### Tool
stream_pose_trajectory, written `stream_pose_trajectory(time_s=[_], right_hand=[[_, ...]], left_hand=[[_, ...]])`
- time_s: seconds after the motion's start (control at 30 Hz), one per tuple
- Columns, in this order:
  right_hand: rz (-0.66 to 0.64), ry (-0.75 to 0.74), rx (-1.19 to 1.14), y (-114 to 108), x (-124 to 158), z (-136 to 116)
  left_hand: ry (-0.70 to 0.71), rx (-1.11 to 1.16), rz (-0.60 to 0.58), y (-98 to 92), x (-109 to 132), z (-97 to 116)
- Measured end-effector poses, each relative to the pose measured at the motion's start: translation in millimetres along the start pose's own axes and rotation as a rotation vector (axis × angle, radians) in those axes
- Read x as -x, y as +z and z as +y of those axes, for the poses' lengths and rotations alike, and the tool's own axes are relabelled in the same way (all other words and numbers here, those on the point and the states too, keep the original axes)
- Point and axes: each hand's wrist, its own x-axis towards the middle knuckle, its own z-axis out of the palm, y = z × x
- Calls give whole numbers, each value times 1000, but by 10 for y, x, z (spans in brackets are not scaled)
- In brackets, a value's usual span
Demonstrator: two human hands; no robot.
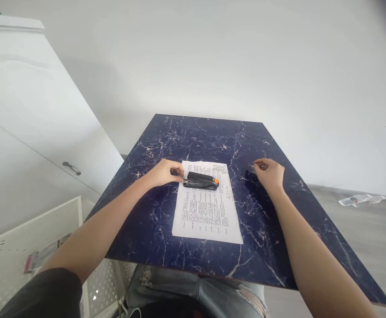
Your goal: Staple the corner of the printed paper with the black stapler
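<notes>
A black stapler [199, 181] with an orange patch at its right end lies across printed paper sheets [209, 216]. My left hand [166, 172] is curled at the stapler's left end, thumb and fingertips closed around its tip, where a bit of metal shows. To the right of the paper, my right hand [270, 174] hovers over the table with thumb and fingers pinched together. Whatever those right fingertips hold, if anything, is too small to make out. The sheets lie flat, their edges slightly offset at the lower right.
Beneath the paper is a dark blue marble-patterned table [206, 137], its far edge near a white wall [213, 57]. A white cabinet [47, 110] stands at the left, above a white perforated rack [7, 260]. Clear plastic packaging [361, 200] lies on the floor at right.
</notes>
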Motion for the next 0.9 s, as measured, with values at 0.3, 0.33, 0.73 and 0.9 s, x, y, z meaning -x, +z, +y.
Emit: stream_pose_trajectory(time_s=[0.3, 0.33, 0.73, 0.9], right_hand=[[-63, -48, -5, 39, 7, -16], [-63, -50, -5, 41, 7, -15], [-86, -48, -7, 40, 8, -33], [-88, -48, -5, 41, 8, -32]], left_hand=[[-24, -83, -28, 31, 20, 85], [-20, -102, -28, 36, 22, 82], [-16, -305, -46, 44, 42, 165], [-17, -296, -52, 40, 39, 139]])
